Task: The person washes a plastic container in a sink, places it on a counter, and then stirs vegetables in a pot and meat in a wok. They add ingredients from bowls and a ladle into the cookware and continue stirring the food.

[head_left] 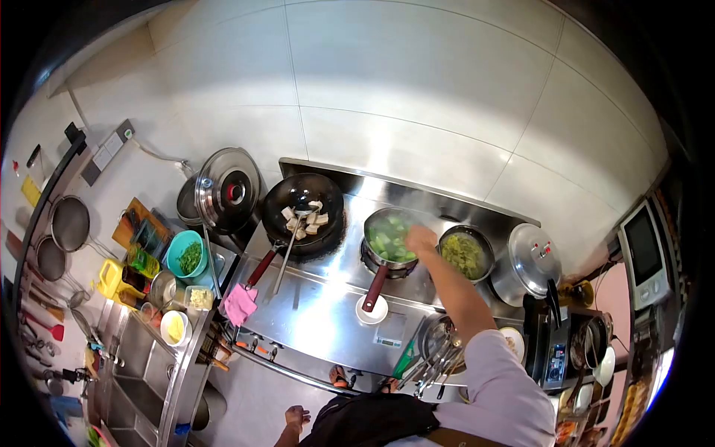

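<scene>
My right hand (421, 238) reaches out over the stove and hovers at the right rim of a red-handled pan of green vegetables (387, 242). Its fingers are bunched together, and I cannot see anything between them. Steam rises from the pan. My left hand (296, 417) hangs low by my side near the floor, with its fingers apart and nothing in it. Left of the pan, a black wok (292, 192) holds pale tofu pieces, and a long ladle (287, 253) rests in it.
A pan of yellow-green chopped food (466, 255) and a lidded steel pot (532, 261) sit right of my hand. On the steel top lie a white dish (371, 310) and a pink cloth (240, 304). A teal bowl of greens (188, 253) and a sink (141, 365) are at left, a microwave (644, 249) at right.
</scene>
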`<action>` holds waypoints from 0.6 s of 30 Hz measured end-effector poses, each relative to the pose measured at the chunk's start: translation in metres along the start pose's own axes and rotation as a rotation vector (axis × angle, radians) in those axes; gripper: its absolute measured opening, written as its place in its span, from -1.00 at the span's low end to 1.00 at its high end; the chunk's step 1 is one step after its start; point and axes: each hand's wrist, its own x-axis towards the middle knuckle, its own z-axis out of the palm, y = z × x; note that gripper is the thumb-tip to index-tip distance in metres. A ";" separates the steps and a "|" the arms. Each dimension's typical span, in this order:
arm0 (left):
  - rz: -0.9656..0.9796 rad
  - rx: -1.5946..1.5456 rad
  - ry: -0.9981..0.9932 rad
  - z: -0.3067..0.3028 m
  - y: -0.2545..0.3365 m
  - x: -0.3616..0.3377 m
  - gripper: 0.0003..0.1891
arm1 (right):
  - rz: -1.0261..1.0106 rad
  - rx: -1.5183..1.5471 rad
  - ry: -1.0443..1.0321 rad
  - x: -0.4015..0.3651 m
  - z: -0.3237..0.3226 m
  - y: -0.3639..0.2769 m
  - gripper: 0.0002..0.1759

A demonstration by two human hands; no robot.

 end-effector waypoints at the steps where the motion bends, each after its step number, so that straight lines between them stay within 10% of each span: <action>1: -0.003 -0.006 0.000 0.003 0.001 -0.002 -0.82 | -0.010 -0.017 -0.041 -0.003 -0.012 0.003 -0.71; 8: -0.072 0.121 -0.040 0.012 -0.002 0.007 -0.80 | 0.008 -0.126 -0.405 -0.027 -0.032 0.016 -0.71; 12: -0.024 0.104 -0.033 0.013 0.009 0.007 -0.80 | -0.262 -0.132 -0.248 -0.002 -0.010 0.052 -0.71; 18: 0.021 0.082 -0.043 0.013 0.018 0.015 -0.83 | 0.052 0.025 -0.079 -0.025 -0.070 0.042 -0.68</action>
